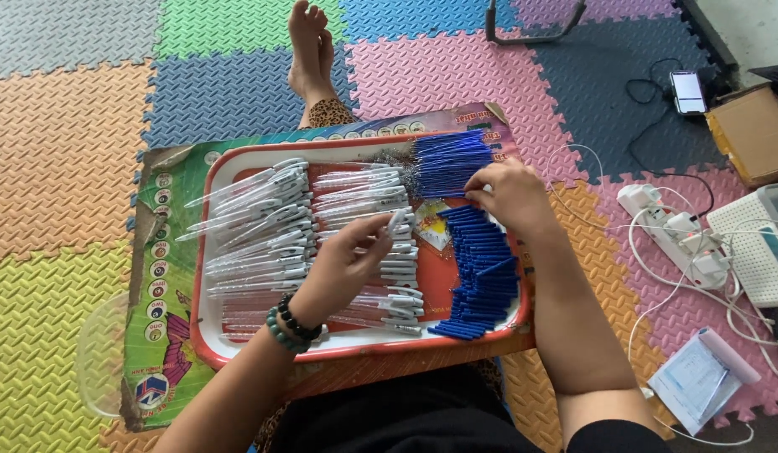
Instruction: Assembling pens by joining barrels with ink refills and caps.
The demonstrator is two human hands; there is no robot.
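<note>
- I see the foam floor mat (70,151) of coloured interlocking tiles under everything; it gives a soft seat, and a bare foot (309,46) stretches out ahead across it.
- A printed cardboard sheet (158,277) lies over the lap, I judge as a stiff base so that the tray sits level.
- The red-rimmed tray (206,260) rests on that sheet, its raised edge keeping the loose parts from rolling off.
- Clear pen barrels (263,226) lie in rows on the tray's left half, sorted apart from the rest, so each kind is easy to reach.
- Blue caps (481,277) are stacked down the right side, and a bundle of blue refills (447,159) lies at the top, beside my right hand (510,197).
- That right hand is curled, fingers pinched down at the refills' near ends; whether it grips one I cannot tell.
- My left hand (343,264), beads at the wrist, pinches one white pen piece (397,220) just above the barrel rows.
- Off to the right, a power strip (670,235) and cables lie well apart.
</note>
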